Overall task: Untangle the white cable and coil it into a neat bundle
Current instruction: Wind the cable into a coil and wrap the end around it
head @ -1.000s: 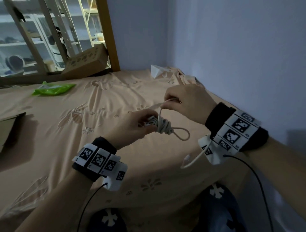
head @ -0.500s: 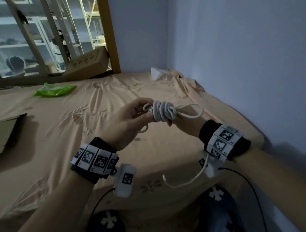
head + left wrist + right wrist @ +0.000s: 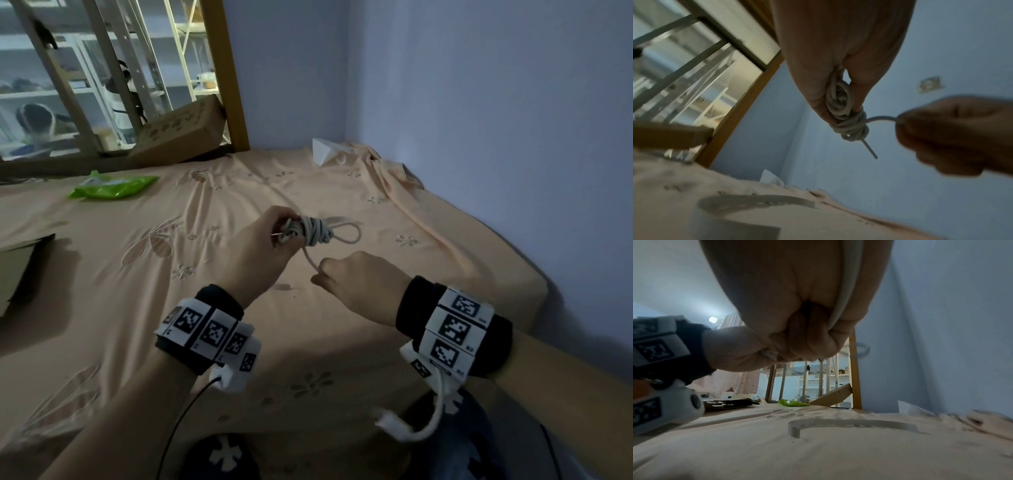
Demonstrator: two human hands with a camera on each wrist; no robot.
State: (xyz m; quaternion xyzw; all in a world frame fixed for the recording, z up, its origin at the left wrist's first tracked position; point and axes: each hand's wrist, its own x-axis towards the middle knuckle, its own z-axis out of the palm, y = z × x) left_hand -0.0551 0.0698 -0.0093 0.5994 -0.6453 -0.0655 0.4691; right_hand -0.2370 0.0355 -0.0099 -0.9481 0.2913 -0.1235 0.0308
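The white cable (image 3: 315, 231) is wound into a small tight bundle with one loop sticking out to the right. My left hand (image 3: 263, 250) grips the bundle's left end above the bed; the coils (image 3: 844, 113) show between its fingers in the left wrist view. My right hand (image 3: 356, 284), lower and nearer me, is closed in a fist round the cable's free strand (image 3: 310, 260), which runs down from the bundle. That strand (image 3: 846, 288) passes through the fist in the right wrist view. The loose tail with its plug (image 3: 390, 423) hangs below my right wrist.
A peach bedsheet (image 3: 120, 291) covers the bed under both hands. A green packet (image 3: 113, 186) and a cardboard box (image 3: 178, 132) lie at the far side by a wooden post. A dark flat object (image 3: 20, 263) sits at the left edge. The wall (image 3: 496, 137) is close on the right.
My right hand has come out from behind the bundle and dropped toward me, drawing the free strand down. The left hand still holds the bundle, a little farther out.
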